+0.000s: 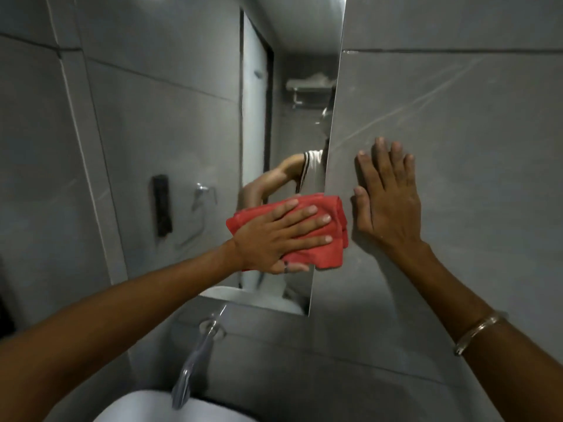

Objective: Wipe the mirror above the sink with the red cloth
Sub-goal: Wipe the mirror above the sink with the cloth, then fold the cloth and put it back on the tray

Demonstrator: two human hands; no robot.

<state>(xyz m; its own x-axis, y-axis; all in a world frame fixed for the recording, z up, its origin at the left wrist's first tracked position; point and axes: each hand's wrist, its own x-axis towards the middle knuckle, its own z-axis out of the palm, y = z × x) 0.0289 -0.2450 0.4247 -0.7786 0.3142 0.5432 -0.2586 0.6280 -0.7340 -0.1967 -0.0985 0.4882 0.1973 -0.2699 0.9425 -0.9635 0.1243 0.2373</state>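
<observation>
The mirror (pixel 170 123) fills the left and middle of the head view, its right edge running down beside the grey tiled wall. My left hand (pixel 274 236) lies flat on the folded red cloth (pixel 332 239) and presses it against the lower right part of the mirror, right at its edge. My right hand (pixel 387 199) rests open and flat on the wall tile just right of the mirror, fingers spread upward, a thin bangle on the wrist. The mirror reflects an arm, a door and a shelf.
A chrome tap (pixel 195 360) juts from the wall below the mirror, over the white sink (pixel 146 406) at the bottom edge. The grey tiled wall (pixel 457 117) takes up the right side. The mirror reflects a black holder and a towel ring.
</observation>
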